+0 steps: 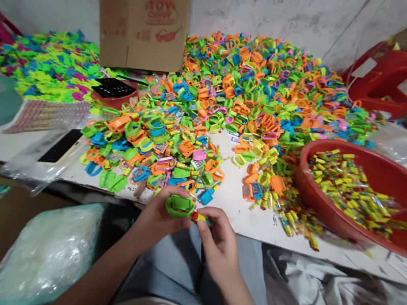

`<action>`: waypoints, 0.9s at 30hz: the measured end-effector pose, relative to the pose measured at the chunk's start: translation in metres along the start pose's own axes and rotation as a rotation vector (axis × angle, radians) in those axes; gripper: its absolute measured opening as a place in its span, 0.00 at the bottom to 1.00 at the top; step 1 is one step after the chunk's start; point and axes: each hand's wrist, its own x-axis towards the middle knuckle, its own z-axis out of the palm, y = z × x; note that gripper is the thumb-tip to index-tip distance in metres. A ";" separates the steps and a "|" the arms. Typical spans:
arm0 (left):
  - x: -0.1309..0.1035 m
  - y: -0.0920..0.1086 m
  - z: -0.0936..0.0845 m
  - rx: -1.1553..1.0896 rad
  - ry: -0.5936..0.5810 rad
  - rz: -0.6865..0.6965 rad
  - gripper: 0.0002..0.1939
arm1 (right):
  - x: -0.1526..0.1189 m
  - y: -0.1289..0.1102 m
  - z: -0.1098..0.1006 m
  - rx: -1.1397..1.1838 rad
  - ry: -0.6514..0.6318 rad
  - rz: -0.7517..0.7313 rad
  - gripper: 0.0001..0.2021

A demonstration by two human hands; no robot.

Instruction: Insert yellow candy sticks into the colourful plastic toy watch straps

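Note:
My left hand (pixel 162 218) is closed around a green plastic toy watch (pixel 180 205) just above the table's front edge. Between the fingertips of my right hand (pixel 218 240) is a small yellow tube with a red end (pixel 199 217), its red end against the side of the watch. Whether the tube has gone into the watch, I cannot tell. Right in front of my hands lies a heap of toy watches (pixel 157 150) in orange, green, blue and pink, some with yellow tubes among them. More such tubes (pixel 296 216) lie loose to the right.
A red basin (pixel 304 163) of yellow tubes stands at the right. Behind are a large pile of watches (pixel 260 89) and a cardboard box (pixel 141 55). At left lie a black phone-like slab (pixel 61 145), a small red bowl (pixel 118 103) and a bright pile of plastic pieces (pixel 58 65).

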 end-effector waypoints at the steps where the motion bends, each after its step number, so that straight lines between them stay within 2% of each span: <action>1: 0.000 -0.001 0.002 0.015 -0.014 -0.005 0.19 | -0.001 0.001 -0.002 -0.046 0.022 -0.018 0.07; 4: 0.002 -0.002 0.009 0.114 -0.056 0.025 0.17 | -0.004 0.003 -0.007 -0.128 0.092 -0.071 0.06; 8: 0.001 0.001 0.015 0.268 -0.050 0.135 0.15 | -0.005 0.002 -0.010 -0.200 0.190 -0.196 0.05; 15: -0.001 -0.004 0.015 0.531 -0.043 0.339 0.18 | -0.005 0.006 -0.013 -0.269 0.111 -0.250 0.06; 19: 0.000 -0.004 0.015 0.678 -0.083 0.455 0.19 | -0.003 0.008 -0.013 -0.240 0.133 -0.267 0.07; 24: 0.001 -0.002 0.018 0.787 -0.047 0.493 0.17 | -0.002 0.008 -0.012 -0.317 0.118 -0.353 0.09; 27: 0.000 -0.004 0.020 0.791 0.002 0.391 0.16 | -0.003 0.008 -0.013 -0.480 0.103 -0.385 0.10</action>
